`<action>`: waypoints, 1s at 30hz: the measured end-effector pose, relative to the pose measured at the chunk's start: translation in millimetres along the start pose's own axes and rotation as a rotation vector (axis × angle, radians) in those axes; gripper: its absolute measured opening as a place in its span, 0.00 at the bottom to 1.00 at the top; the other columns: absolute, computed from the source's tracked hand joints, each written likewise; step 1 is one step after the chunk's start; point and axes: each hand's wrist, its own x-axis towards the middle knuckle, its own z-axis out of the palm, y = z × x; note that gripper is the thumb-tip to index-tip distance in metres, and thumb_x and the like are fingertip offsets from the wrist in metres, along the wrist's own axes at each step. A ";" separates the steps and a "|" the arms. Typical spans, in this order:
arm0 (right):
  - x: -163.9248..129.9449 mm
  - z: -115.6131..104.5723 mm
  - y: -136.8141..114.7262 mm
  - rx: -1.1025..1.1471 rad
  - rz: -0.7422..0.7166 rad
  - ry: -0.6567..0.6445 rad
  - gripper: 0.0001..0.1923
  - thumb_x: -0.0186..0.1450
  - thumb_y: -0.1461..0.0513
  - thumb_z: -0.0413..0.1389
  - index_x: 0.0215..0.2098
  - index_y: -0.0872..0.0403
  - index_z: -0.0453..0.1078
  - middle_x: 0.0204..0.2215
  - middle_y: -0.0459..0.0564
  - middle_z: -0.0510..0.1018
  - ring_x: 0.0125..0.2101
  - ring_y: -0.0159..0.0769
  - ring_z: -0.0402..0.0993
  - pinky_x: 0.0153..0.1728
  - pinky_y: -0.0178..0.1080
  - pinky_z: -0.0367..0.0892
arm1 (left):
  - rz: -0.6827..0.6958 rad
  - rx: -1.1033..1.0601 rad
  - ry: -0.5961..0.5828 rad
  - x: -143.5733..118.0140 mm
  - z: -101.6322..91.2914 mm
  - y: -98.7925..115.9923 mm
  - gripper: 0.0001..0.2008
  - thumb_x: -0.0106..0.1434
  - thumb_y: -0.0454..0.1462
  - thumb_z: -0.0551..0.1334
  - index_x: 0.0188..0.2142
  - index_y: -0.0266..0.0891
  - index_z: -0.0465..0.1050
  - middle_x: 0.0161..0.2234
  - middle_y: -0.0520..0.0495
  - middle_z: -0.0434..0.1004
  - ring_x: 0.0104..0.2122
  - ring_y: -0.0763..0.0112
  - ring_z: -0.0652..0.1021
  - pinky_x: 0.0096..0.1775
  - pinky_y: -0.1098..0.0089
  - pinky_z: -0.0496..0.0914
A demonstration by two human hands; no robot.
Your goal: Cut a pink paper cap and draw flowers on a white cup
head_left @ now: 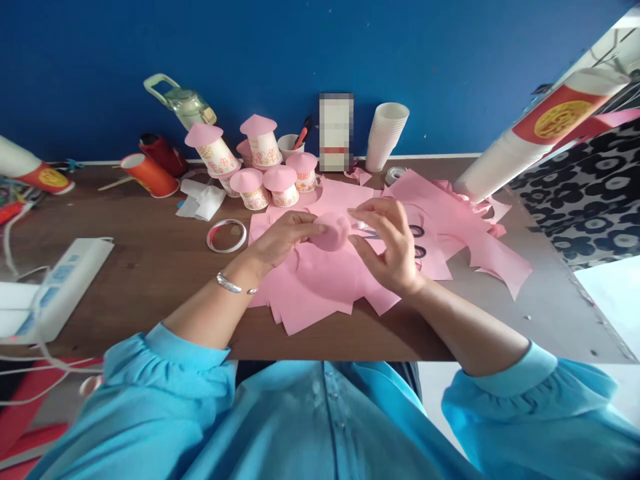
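In the head view we see the left hand [287, 237] pinching a small pink paper piece [329, 235] by its near-left side, thumb on top and fingers closed on its edge, held up over the middle of the counter [165, 280]. The right hand [390, 247] is at the other side of the piece, its thumb and fingers parted by a narrow gap; something small and white shows between them, too small for us to name, and we cannot tell whether they touch the paper. Beneath both hands we find overlapping pink sheets [320, 293], with scissors [371, 234] lying on them, partly behind the right hand. A ring of tape [243, 233] lies just left of the sheets. Behind, we see patterned cups [256, 199] with pink cone tops, clustered together, and farther right a stack of white cups [386, 137] near the blue wall [250, 47].
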 end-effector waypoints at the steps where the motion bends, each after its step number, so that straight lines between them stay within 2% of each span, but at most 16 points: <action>1: -0.8 -2.0 -0.6 -0.127 -0.127 0.002 0.19 0.74 0.59 0.59 0.63 0.42 0.72 0.54 0.55 0.76 0.55 0.50 0.74 0.54 0.55 0.71 | 0.002 -0.004 0.003 0.9 -0.2 -1.1 0.13 0.56 0.45 0.75 0.26 0.38 0.81 0.27 0.49 0.78 0.32 0.69 0.76 0.40 0.66 0.71; 3: -2.7 -3.4 -1.2 -0.288 -0.283 -0.031 0.26 0.74 0.61 0.59 0.68 0.38 0.67 0.57 0.53 0.76 0.58 0.52 0.72 0.57 0.57 0.68 | 0.011 -0.005 0.009 2.3 -0.5 -3.4 0.14 0.58 0.46 0.74 0.27 0.38 0.82 0.29 0.48 0.80 0.34 0.68 0.77 0.41 0.65 0.71; 5: -4.3 -1.9 -0.7 -0.355 -0.316 -0.063 0.29 0.74 0.61 0.59 0.71 0.37 0.63 0.59 0.53 0.75 0.60 0.53 0.71 0.58 0.58 0.67 | 0.038 0.009 0.037 2.8 0.2 -4.8 0.13 0.58 0.46 0.74 0.28 0.37 0.83 0.30 0.48 0.80 0.35 0.68 0.77 0.42 0.65 0.70; 9: -5.0 2.4 1.7 -0.381 -0.272 -0.083 0.27 0.74 0.63 0.58 0.69 0.38 0.65 0.59 0.53 0.76 0.60 0.53 0.70 0.58 0.58 0.67 | 0.069 0.037 0.079 1.5 3.7 -3.8 0.14 0.58 0.46 0.75 0.27 0.38 0.82 0.30 0.48 0.80 0.35 0.68 0.76 0.42 0.65 0.69; 15: -4.5 3.4 2.3 -0.405 -0.318 -0.091 0.24 0.74 0.64 0.58 0.65 0.41 0.68 0.56 0.53 0.78 0.58 0.51 0.73 0.56 0.56 0.69 | 0.111 0.088 0.062 1.2 4.8 -2.3 0.14 0.60 0.48 0.74 0.28 0.39 0.84 0.34 0.46 0.82 0.38 0.66 0.77 0.44 0.64 0.69; 20: -4.1 3.4 0.4 -0.326 -0.278 -0.122 0.20 0.73 0.65 0.57 0.60 0.40 0.74 0.55 0.52 0.79 0.57 0.51 0.73 0.54 0.56 0.69 | 0.128 0.117 0.051 0.4 5.0 -0.8 0.14 0.60 0.49 0.73 0.29 0.41 0.85 0.33 0.47 0.82 0.39 0.66 0.76 0.46 0.64 0.69; 22: -2.6 1.8 -1.1 -0.268 -0.271 -0.101 0.18 0.73 0.65 0.57 0.57 0.40 0.75 0.53 0.51 0.79 0.55 0.50 0.74 0.53 0.56 0.70 | 0.120 0.116 0.065 -0.2 5.3 0.3 0.14 0.59 0.49 0.74 0.27 0.40 0.84 0.32 0.47 0.81 0.38 0.66 0.76 0.46 0.64 0.69; 25: 0.6 -1.1 -2.5 -0.219 -0.263 -0.015 0.18 0.73 0.65 0.57 0.58 0.42 0.73 0.50 0.52 0.79 0.52 0.49 0.76 0.52 0.56 0.71 | 0.100 0.120 0.076 -0.8 5.7 1.8 0.15 0.58 0.48 0.74 0.25 0.39 0.82 0.30 0.49 0.79 0.36 0.67 0.74 0.44 0.64 0.67; 27: 2.1 -2.0 -1.5 -0.220 -0.245 0.027 0.19 0.73 0.66 0.57 0.60 0.43 0.72 0.49 0.53 0.79 0.51 0.49 0.75 0.52 0.56 0.71 | 0.098 0.109 0.069 -0.7 5.7 1.8 0.14 0.58 0.47 0.74 0.26 0.39 0.83 0.31 0.49 0.79 0.36 0.68 0.74 0.44 0.65 0.66; 30: 2.4 -0.8 2.0 -0.246 -0.193 0.019 0.22 0.73 0.66 0.56 0.62 0.41 0.71 0.51 0.53 0.78 0.52 0.50 0.74 0.54 0.57 0.70 | 0.090 0.060 0.076 -0.1 5.1 0.0 0.12 0.58 0.47 0.74 0.29 0.40 0.85 0.30 0.50 0.80 0.37 0.68 0.75 0.45 0.65 0.67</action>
